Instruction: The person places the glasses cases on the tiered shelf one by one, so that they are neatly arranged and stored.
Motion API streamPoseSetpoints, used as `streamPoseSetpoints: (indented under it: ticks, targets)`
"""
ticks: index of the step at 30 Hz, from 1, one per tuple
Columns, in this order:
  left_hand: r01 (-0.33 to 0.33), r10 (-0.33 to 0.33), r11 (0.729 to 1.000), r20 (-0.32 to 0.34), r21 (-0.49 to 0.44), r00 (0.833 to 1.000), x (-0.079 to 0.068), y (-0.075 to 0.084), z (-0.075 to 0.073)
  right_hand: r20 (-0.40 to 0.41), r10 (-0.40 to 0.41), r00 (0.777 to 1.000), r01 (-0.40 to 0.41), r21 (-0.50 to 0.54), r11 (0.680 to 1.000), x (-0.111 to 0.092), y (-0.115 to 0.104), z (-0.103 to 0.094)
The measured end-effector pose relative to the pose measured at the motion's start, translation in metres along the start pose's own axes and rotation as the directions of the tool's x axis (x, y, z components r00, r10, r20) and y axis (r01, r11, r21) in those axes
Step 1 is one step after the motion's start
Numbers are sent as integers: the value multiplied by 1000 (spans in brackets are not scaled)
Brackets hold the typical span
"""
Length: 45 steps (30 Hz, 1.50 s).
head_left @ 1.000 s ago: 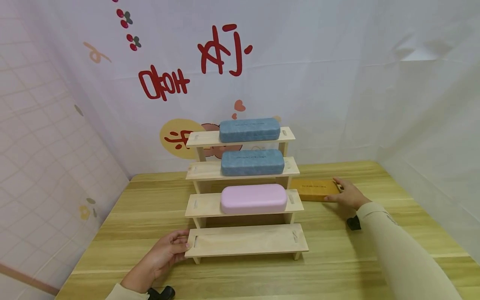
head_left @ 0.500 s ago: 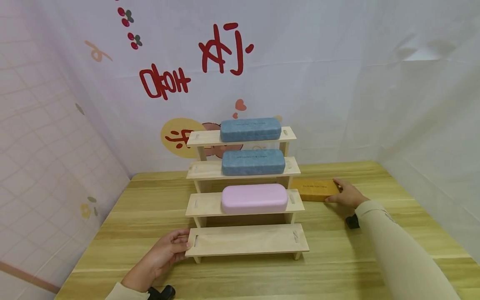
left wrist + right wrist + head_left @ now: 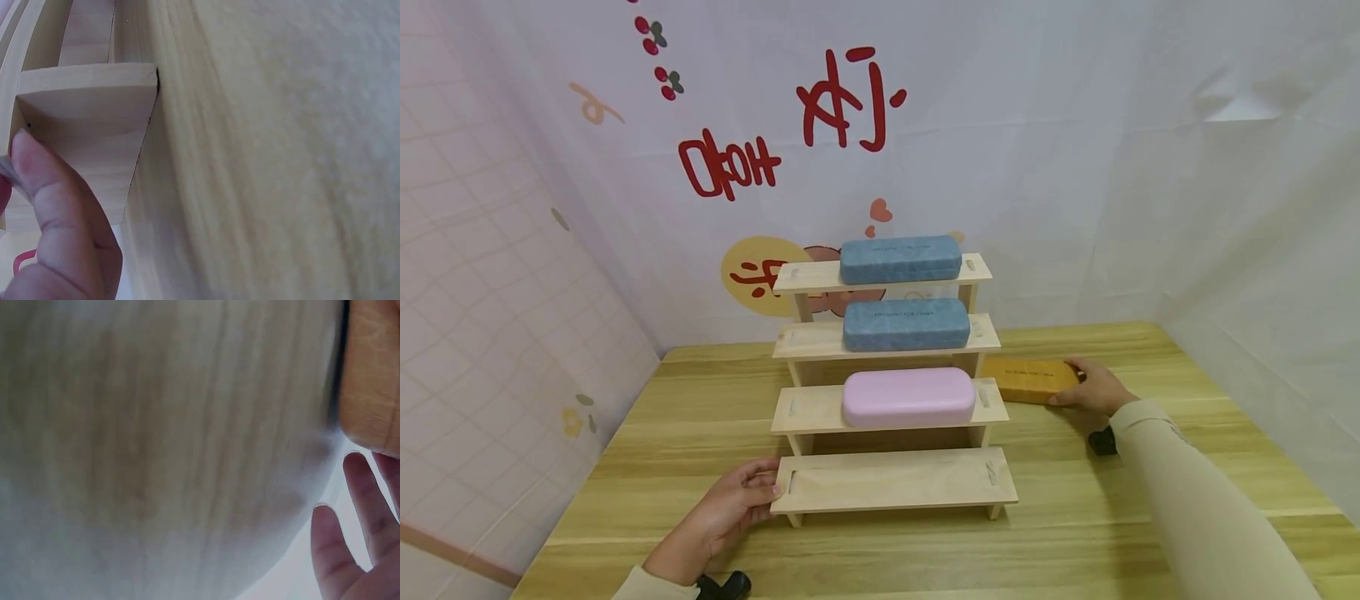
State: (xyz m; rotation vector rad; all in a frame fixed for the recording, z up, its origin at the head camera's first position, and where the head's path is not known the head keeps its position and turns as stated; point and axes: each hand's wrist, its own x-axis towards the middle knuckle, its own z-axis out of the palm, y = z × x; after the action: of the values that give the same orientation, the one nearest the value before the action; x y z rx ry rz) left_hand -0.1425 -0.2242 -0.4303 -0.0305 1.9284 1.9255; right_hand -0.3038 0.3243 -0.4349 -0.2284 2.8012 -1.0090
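Observation:
A stepped wooden display rack (image 3: 895, 482) stands mid-table. My left hand (image 3: 733, 500) pinches the left end of its lowest shelf between thumb and fingers; the left wrist view shows the thumb (image 3: 47, 181) on the board's edge beside the rack's side support. Behind the rack's right side, an orange glasses case (image 3: 1030, 381) lies on the table, its left end partly hidden by the rack. My right hand (image 3: 1096, 389) holds its right end, thumb at the near edge and a finger at the far corner. The right wrist view shows other fingers spread below the case (image 3: 372, 375).
The three upper shelves each carry a glasses case: blue on top (image 3: 900, 260), another blue one (image 3: 906, 325) below it, and a pink one (image 3: 909, 397) on the third. The wooden table (image 3: 1075, 525) ends at a white cloth backdrop (image 3: 1075, 208).

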Motion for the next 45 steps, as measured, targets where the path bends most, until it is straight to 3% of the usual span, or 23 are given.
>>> streamPoseSetpoints:
  ticks: [12, 29, 45]
  targets:
    - [-2, 2, 1000, -1, -3, 1000, -1, 1, 1, -38, 10, 999, -3, 160, 987, -9, -6, 2]
    - [16, -16, 1000, -19, 9, 1000, 0, -1, 1, -148, -1, 989, 26, 165, 986, -30, -5, -5]
    - [17, -17, 1000, -26, 11, 1000, -1, 0, 2, -230, 10, 973, 35, 190, 981, -75, -11, -30]
